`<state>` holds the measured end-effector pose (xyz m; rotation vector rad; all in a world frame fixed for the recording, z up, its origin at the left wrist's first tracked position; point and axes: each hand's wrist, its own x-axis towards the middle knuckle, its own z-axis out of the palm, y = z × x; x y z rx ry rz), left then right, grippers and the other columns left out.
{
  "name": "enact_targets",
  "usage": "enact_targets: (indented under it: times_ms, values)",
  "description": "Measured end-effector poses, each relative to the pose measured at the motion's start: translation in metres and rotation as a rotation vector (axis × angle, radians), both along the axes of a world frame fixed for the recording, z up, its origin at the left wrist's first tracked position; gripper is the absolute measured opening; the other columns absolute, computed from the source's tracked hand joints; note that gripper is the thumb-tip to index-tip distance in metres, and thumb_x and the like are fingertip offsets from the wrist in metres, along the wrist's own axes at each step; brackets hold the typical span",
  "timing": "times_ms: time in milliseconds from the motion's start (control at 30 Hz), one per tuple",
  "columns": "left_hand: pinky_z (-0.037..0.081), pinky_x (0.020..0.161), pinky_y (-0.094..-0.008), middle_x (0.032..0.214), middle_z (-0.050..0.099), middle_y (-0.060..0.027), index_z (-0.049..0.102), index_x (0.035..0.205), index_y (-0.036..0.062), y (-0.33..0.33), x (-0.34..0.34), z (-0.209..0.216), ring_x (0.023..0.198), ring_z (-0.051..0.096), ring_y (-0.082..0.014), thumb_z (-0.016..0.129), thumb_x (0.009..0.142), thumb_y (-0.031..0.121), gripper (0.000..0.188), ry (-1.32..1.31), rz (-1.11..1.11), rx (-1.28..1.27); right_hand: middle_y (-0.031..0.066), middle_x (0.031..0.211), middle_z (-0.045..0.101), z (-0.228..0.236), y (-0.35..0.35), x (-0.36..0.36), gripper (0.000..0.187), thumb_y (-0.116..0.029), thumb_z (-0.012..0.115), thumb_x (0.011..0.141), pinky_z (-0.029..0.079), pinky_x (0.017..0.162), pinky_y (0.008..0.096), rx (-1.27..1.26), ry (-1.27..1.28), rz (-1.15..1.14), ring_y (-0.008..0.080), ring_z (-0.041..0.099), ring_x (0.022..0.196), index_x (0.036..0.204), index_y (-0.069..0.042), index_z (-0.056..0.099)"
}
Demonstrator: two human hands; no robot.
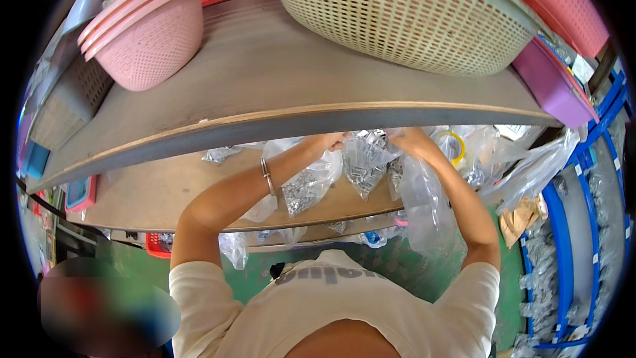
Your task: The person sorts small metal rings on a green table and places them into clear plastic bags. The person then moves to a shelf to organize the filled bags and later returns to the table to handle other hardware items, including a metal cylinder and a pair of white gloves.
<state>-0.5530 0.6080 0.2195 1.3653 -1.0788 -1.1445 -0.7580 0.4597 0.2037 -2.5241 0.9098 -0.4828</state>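
Observation:
Under the upper shelf, both my arms reach onto the lower shelf. A clear plastic bag of small silvery metal parts hangs upright between my hands, its mouth spread. My left hand, its wrist in a metal bracelet, is closed at the left of the bag's mouth. My right hand is closed at the right side of the mouth. The shelf edge partly hides the fingertips of both. Another clear bag of metal parts lies by my left forearm. Empty-looking clear plastic drapes below my right hand.
The upper shelf bears stacked pink baskets, a large pale green basket and a purple bin. A yellow tape roll sits right of my right hand. Blue racks with bagged goods stand at the right.

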Motion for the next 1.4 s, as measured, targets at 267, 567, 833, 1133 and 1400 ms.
enact_targets:
  times_ms: [267,567,833,1133,1400]
  values:
    - [0.023,0.039,-0.0239,0.055,0.034,0.0002,0.041,0.064,0.0078,-0.035,0.03,-0.016,0.043,0.031,-0.0092,0.044,0.085,0.019,0.025,-0.526,0.086,0.169,0.0175,0.093,0.06,0.053,0.012,-0.001,0.027,-0.018,0.054,0.076,0.045,0.065,0.0368,-0.06,-0.291,-0.071,0.0251,0.058,0.073,0.09,0.004,0.057]
    - [0.022,0.039,-0.023,0.057,0.033,0.001,0.041,0.065,0.0091,-0.054,0.046,-0.02,0.044,0.03,-0.0085,0.044,0.086,0.02,0.024,-0.611,0.147,0.225,0.0137,0.09,0.06,0.068,-0.004,0.003,0.028,-0.022,0.055,0.078,0.045,0.063,0.0342,-0.013,-0.558,-0.086,0.0211,0.057,0.072,0.089,0.003,0.058]
    - [0.021,0.039,-0.0223,0.058,0.032,0.0016,0.041,0.066,0.0102,-0.054,0.06,-0.011,0.045,0.029,-0.0078,0.044,0.087,0.021,0.023,-0.446,0.224,0.167,0.0103,0.087,0.06,0.034,-0.004,0.023,0.029,-0.025,0.055,0.081,0.045,0.061,0.0319,0.252,-0.406,-0.059,0.0176,0.056,0.071,0.088,0.003,0.059]
    - [0.02,0.039,-0.0215,0.059,0.031,0.0024,0.04,0.068,0.0114,-0.034,0.081,0.004,0.046,0.028,-0.0071,0.045,0.088,0.021,0.023,-0.073,0.345,-0.025,0.0036,0.065,0.052,0.082,0.083,-0.089,0.032,-0.03,0.061,0.079,0.036,0.051,0.0281,0.219,-0.247,-0.166,0.0099,0.045,0.059,0.08,0.002,0.06]
    - [0.019,0.04,-0.0205,0.06,0.03,0.0033,0.04,0.069,0.013,0.016,0.019,0.04,0.048,0.027,-0.0061,0.045,0.088,0.021,0.022,0.264,0.35,-0.299,0.0177,0.068,0.061,-0.008,0.132,-0.114,0.033,-0.029,0.065,0.074,0.045,0.059,0.0359,0.153,-0.096,-0.385,0.0301,0.059,0.062,0.078,0.003,0.063]
